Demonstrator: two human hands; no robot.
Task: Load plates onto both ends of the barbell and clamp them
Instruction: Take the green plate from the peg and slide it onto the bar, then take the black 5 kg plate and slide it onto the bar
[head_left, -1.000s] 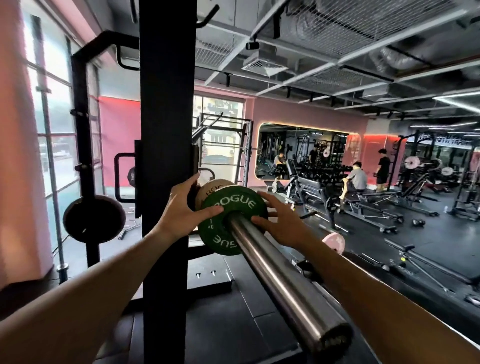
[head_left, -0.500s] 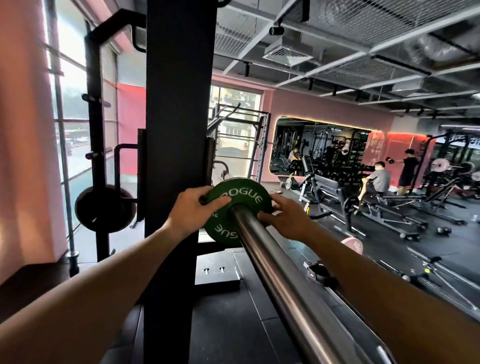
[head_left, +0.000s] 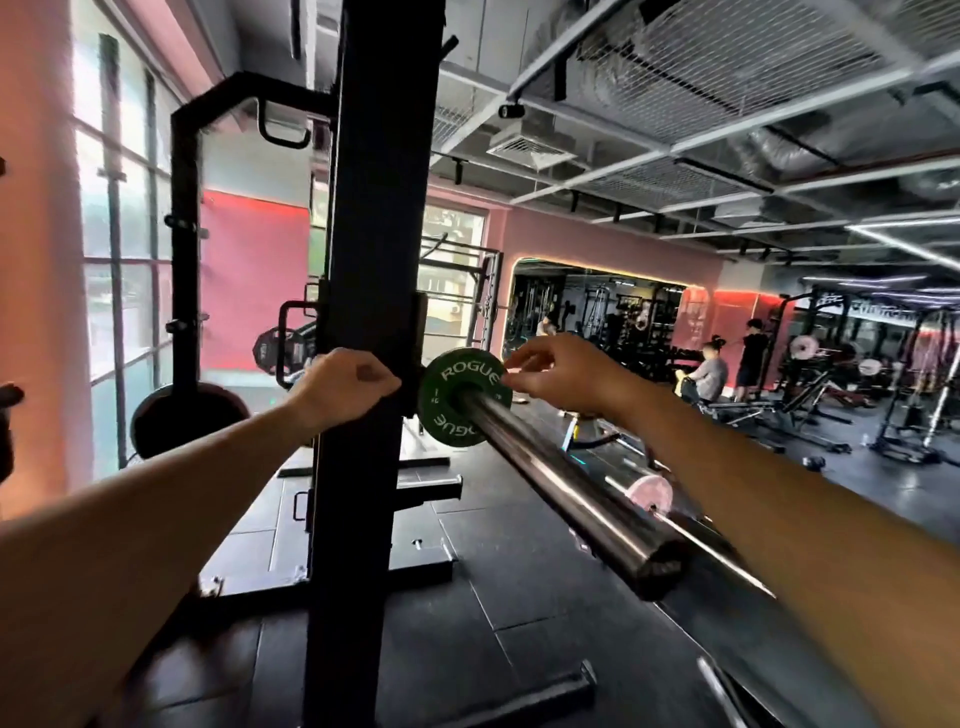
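A small green ROGUE plate (head_left: 440, 410) sits far in on the steel barbell sleeve (head_left: 571, 486), close against the black rack upright (head_left: 374, 234). The sleeve's free end points toward me. My left hand (head_left: 348, 387) is curled in a loose fist in front of the upright, just left of the plate and off it, holding nothing. My right hand (head_left: 553, 374) hovers at the plate's right rim with its fingers half curled, the fingertips at or just touching the edge. No clamp is in sight.
A black plate (head_left: 189, 415) hangs on a second rack at the left by the windows. A pink plate (head_left: 649, 493) lies on the floor under the bar. Benches and people (head_left: 711, 371) fill the back right.
The green plate slid farther in along the sleeve toward the upright. Both hands came off its face; the left one curled into a fist and the right drew back to the rim.
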